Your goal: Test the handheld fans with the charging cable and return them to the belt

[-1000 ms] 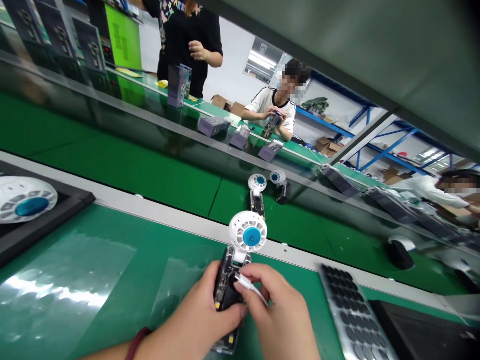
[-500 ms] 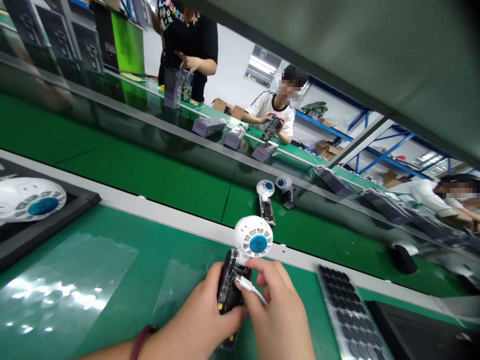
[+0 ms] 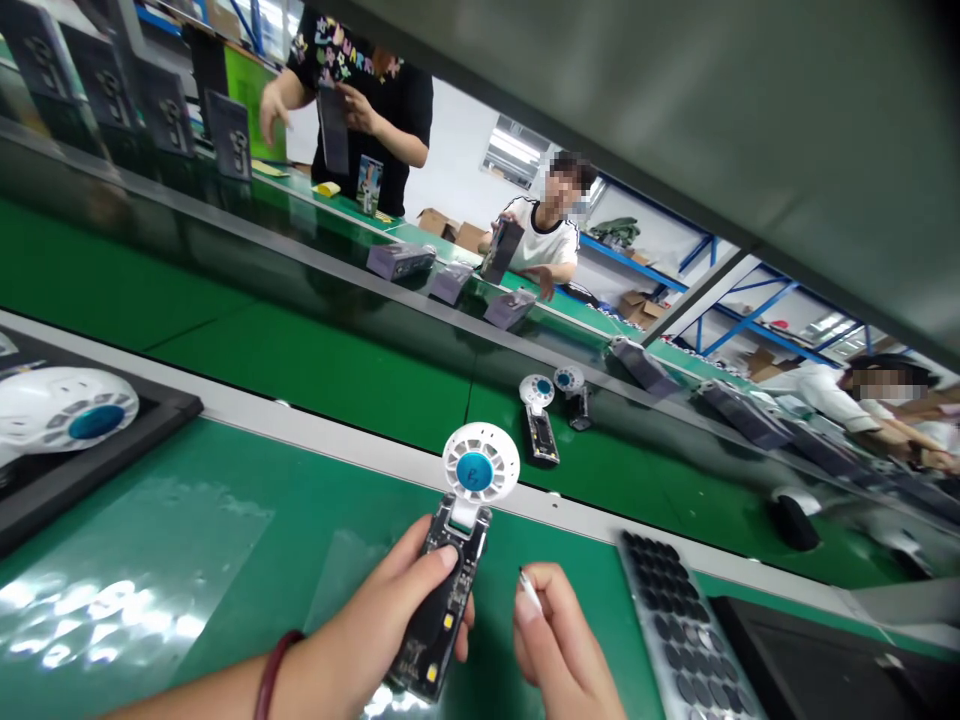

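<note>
A small handheld fan (image 3: 442,612) with a white round head, a blue centre and a black see-through body is held upright, tilted slightly, in my left hand (image 3: 367,615). My thumb lies across the front of its body, where a circuit board and yellow spots show. To the right, my right hand (image 3: 562,640) pinches a white cable plug (image 3: 530,590) between thumb and fingertips. The plug is apart from the fan, and its cable is mostly hidden by the hand.
Beyond the pale rail, more fans (image 3: 541,435) lie on the green belt (image 3: 360,370). At right is a sheet of black discs (image 3: 679,620) beside a black tray (image 3: 832,665). Another black tray (image 3: 172,405) holds a fan at left. Co-workers handle boxes (image 3: 401,260) opposite.
My right hand has drawn the plug away from the fan, down and right. The fan has turned to face me and shifted left. Co-workers' hands and boxes opposite have moved.
</note>
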